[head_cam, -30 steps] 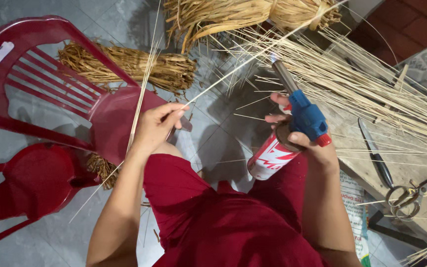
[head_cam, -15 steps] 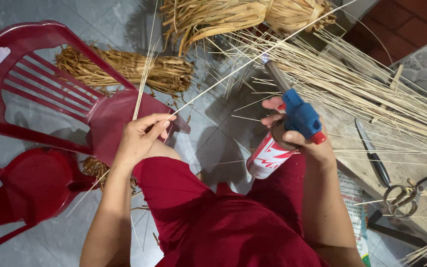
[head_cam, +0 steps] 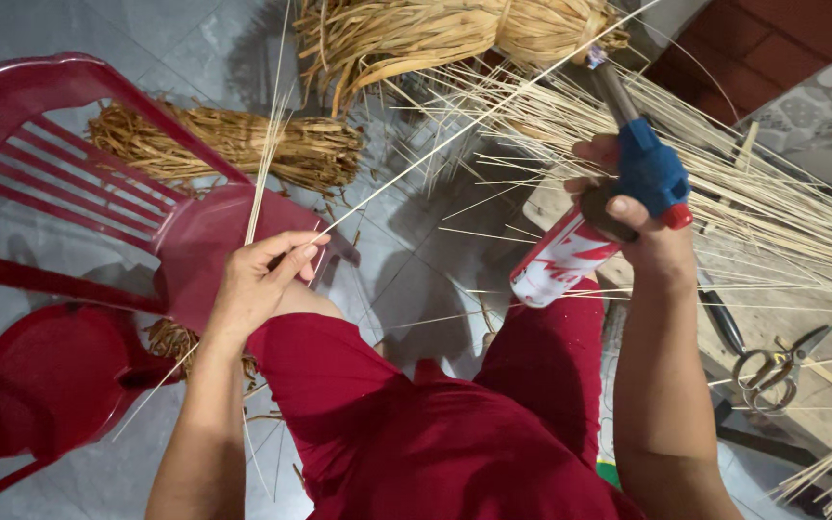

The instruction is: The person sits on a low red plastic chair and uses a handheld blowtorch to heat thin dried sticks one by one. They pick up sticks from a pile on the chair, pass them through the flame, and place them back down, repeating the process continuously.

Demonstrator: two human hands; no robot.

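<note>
Your left hand point(head_cam: 264, 284) is closed around a few thin pale sticks point(head_cam: 264, 173), pinched between thumb and fingers, and 1 long stick point(head_cam: 455, 135) runs from this hand up and to the right. Your right hand point(head_cam: 628, 217) is clamped on a gas torch point(head_cam: 618, 193) with a blue head and a red and white can; its metal nozzle points up, and its tip is near the long stick. The 2 hands are well apart. Left of you stands a red plastic chair point(head_cam: 79, 183), and a bundle of dry straw point(head_cam: 233, 144) lies behind it. Many loose sticks point(head_cam: 772, 202) lie on the right, with scissors point(head_cam: 772, 366) near them.
</note>
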